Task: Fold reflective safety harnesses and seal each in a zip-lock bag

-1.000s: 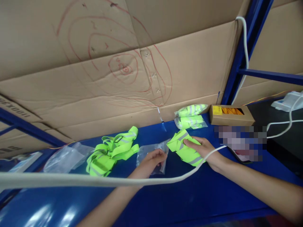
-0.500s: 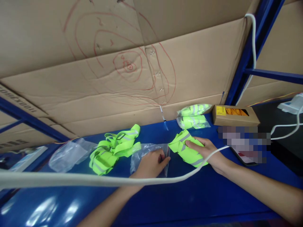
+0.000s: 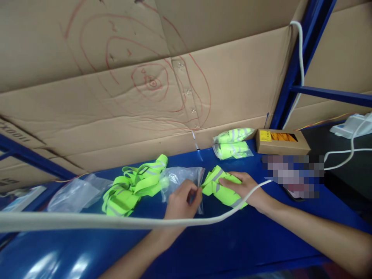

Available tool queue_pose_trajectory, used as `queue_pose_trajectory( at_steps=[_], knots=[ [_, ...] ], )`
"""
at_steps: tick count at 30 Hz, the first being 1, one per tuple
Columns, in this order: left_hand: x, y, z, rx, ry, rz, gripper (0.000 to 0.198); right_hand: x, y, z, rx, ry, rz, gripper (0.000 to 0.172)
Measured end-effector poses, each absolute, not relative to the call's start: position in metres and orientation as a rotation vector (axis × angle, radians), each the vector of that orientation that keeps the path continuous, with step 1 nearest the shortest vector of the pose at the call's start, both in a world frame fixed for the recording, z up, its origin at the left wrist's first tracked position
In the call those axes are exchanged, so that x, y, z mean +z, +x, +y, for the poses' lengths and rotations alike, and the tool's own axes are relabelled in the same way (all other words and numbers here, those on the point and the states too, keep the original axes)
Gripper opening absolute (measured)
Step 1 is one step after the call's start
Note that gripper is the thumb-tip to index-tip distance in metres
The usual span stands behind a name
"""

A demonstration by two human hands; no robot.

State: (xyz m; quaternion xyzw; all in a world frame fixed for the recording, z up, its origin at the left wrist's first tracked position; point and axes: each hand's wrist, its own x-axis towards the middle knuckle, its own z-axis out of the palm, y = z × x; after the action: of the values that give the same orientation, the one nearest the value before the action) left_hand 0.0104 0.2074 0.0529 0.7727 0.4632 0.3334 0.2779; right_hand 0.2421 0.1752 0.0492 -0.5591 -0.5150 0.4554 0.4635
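Observation:
My right hand (image 3: 247, 188) grips a folded bundle of neon-yellow reflective strap (image 3: 216, 186), thumb on top. To its left, my left hand (image 3: 181, 201) pinches the edge of a clear plastic bag (image 3: 176, 176) between thumb and finger. The bag's mouth edge stands up close to the bundle's left end; whether they touch, I cannot tell. A loose heap of the same neon strap (image 3: 124, 193) with grey stripes lies left of the bag.
More clear plastic bags (image 3: 75, 193) lie at the left on the blue tabletop (image 3: 209, 248). Packed neon straps (image 3: 232, 149), a cardboard box (image 3: 283, 142) and a partly blurred phone (image 3: 296, 193) sit at the right. A white cable (image 3: 130, 223) crosses in front of my arms.
My left hand has closed on the bag's edge and raised it. The bundle in my right hand is now nearer to the bag. The view has shifted slightly right.

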Motion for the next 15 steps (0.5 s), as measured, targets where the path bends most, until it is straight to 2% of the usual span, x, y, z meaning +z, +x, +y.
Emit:
queue_pose_trajectory(
  at_steps=[4,8,13,15],
  knots=[
    [0.057,0.011,0.202,0.940,2.231,1.316,0.020,0.059,0.238,0.169,1.145,-1.330,-1.264,0.047],
    [0.051,0.013,0.211,0.908,2.102,1.299,0.018,0.067,0.236,0.163,1.095,-1.311,-1.191,0.048],
    [0.042,0.018,0.218,0.764,1.815,1.147,0.033,0.066,0.236,0.166,1.130,-1.301,-1.155,0.048],
    [0.045,0.021,0.218,0.720,1.721,1.078,0.041,0.068,0.236,0.165,1.242,-1.243,-1.062,0.048]
  ],
)
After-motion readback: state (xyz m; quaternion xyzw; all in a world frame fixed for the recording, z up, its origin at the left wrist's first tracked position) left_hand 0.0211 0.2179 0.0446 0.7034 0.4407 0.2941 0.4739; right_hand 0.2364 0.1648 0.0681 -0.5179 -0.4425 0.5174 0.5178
